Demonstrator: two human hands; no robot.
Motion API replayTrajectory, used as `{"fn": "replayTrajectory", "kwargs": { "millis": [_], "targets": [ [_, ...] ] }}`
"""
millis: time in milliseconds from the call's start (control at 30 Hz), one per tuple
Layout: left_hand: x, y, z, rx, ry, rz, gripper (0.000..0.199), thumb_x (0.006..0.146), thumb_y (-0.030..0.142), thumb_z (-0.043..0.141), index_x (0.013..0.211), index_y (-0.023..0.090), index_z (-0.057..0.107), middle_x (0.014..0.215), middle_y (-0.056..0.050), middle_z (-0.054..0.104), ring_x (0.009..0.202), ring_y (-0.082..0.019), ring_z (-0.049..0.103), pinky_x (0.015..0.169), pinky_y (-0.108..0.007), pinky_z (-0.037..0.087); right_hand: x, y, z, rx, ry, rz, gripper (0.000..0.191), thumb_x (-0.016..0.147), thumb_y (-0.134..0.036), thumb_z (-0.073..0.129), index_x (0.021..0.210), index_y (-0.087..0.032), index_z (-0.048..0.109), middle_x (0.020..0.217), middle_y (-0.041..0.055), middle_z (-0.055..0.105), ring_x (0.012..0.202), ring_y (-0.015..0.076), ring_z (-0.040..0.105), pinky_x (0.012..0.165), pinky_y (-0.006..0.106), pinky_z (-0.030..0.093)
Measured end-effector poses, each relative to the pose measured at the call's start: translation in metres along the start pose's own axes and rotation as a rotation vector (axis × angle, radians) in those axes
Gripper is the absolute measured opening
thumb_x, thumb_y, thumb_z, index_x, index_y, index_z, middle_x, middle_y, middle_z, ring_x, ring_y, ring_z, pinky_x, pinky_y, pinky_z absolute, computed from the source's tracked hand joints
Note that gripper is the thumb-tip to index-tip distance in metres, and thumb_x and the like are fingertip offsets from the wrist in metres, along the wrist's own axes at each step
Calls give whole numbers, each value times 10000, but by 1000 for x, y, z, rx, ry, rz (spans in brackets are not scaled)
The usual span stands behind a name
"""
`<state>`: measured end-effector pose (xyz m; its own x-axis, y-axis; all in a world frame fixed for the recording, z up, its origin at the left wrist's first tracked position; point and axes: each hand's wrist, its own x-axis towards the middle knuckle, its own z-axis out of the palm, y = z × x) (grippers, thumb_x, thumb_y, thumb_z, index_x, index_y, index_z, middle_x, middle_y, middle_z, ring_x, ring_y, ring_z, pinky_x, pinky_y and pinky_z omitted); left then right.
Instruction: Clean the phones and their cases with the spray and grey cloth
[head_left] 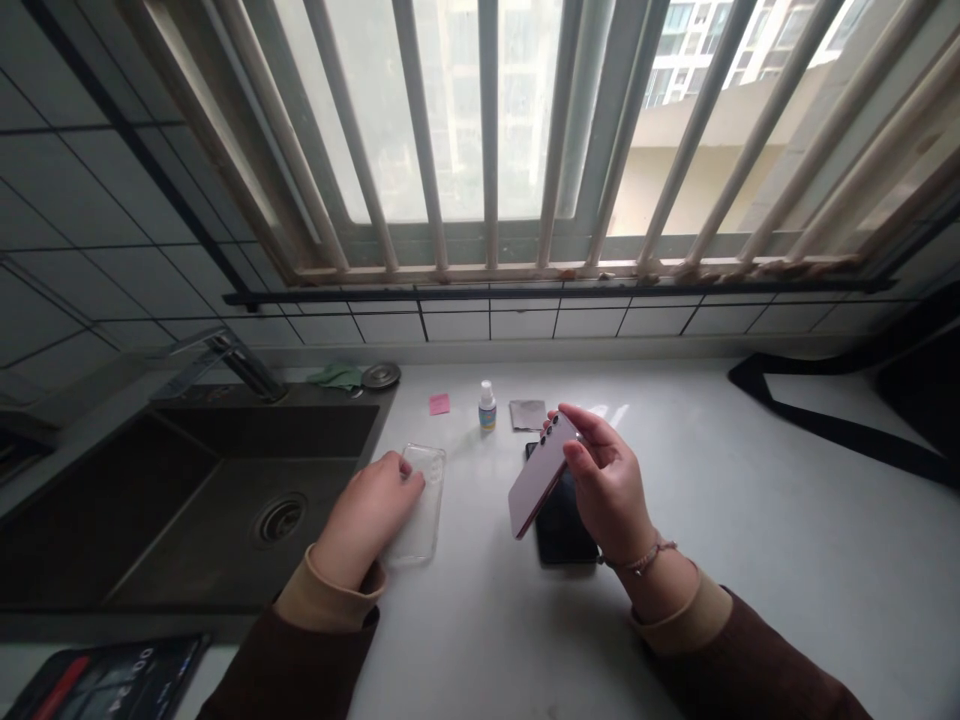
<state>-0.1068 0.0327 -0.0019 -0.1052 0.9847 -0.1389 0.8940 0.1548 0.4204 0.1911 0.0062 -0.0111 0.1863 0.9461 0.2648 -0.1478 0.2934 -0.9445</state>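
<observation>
Phone raised in the right hand, clear case under the left

Pale pink phone [536, 480]: up off the desk [465, 640], tilted, back and camera lenses showing, lenses at the upper end. Right hand [611, 490] grasps it by that upper end, thumb on the near edge, fingers behind. Braided bracelet [646, 557] at that wrist. Below the phone, a dark flat device [564, 530] lies on the desk, partly covered from view by phone and hand.

Left hand [379, 510]: fingers curled onto a transparent phone case [427, 515], touching it near its upper part; whether they pinch it or merely rest, I cannot tell. Both sleeves brown, with tan cuffs.

Beyond the hands, roughly in a row: a pink paper square [439, 404], a small white-capped bottle [487, 408] standing upright, a grey square packet [528, 414].

To the left, a dark sink [247, 430] with round drain [280, 520] and a metal faucet [251, 365]. Green cloth [336, 376] and a round metal piece [381, 376] at its back edge. Black printed package [112, 680] near the front left corner. Far right, a wide black strap [825, 425]. Barred window [489, 130] behind everything.
</observation>
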Motion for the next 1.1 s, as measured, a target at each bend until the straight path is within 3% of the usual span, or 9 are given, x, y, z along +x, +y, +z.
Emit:
{"fn": "replayTrajectory", "kwargs": {
  "millis": [200, 733, 833, 933, 1000, 1033, 1100],
  "targets": [
    [-7, 1, -4, 235, -33, 55, 298, 888, 351, 555, 1085, 151, 656, 1120, -214, 752, 1081, -389, 711, 872, -394, 458, 0, 0, 1, -19, -17, 1, 605, 854, -549, 840, 1326, -208, 678, 1333, 154, 738, 1218, 318, 714, 1060, 486, 598],
    [-12, 7, 1, 393, 2, 87, 185, 889, 237, 545, 972, 132, 673, 1019, -205, 739, 1008, -366, 724, 864, -406, 499, 0, 0, 2, -21, -32, 16, 582, 838, -536, 857, 1293, -207, 702, 1304, 142, 750, 1210, 299, 717, 1016, 439, 616],
    [-14, 13, 0, 399, 63, 91, 213, 890, 219, 557, 1000, 99, 693, 1033, -222, 719, 1007, -385, 709, 888, -439, 512, 1, 0, 3, 4, -43, 21, 562, 839, -514, 863, 1288, -214, 708, 1276, 130, 760, 1190, 289, 722, 973, 410, 628],
    [-20, 26, -1, 251, 244, 215, 249, 936, 229, 554, 1085, 103, 710, 1123, -214, 709, 1085, -375, 676, 989, -465, 495, 1, 2, 3, 14, -53, 32, 537, 840, -488, 870, 1286, -229, 719, 1268, 115, 759, 1186, 275, 715, 964, 388, 619],
    [-28, 37, -2, -14, 268, 398, 254, 988, 291, 566, 1145, 156, 712, 1133, -157, 725, 1108, -325, 675, 1026, -440, 490, 1, 5, 4, 33, -52, 54, 510, 861, -488, 851, 1284, -234, 723, 1242, 104, 764, 1135, 256, 722, 943, 371, 612],
    [-33, 43, -1, -154, 195, 491, 268, 996, 346, 601, 1176, 181, 711, 1149, -137, 731, 1106, -307, 680, 1009, -423, 504, 1, 7, 4, 55, -51, 75, 497, 879, -494, 832, 1288, -235, 720, 1220, 99, 767, 1074, 239, 729, 906, 355, 613],
    [-46, 55, 3, -407, -60, 590, 433, 935, 408, 733, 1322, 223, 676, 1236, -126, 732, 1134, -298, 689, 957, -390, 542, 1, 9, 5, 118, -46, 129, 477, 916, -510, 788, 1297, -235, 711, 1171, 92, 773, 936, 201, 726, 795, 313, 603]
  ]
}}
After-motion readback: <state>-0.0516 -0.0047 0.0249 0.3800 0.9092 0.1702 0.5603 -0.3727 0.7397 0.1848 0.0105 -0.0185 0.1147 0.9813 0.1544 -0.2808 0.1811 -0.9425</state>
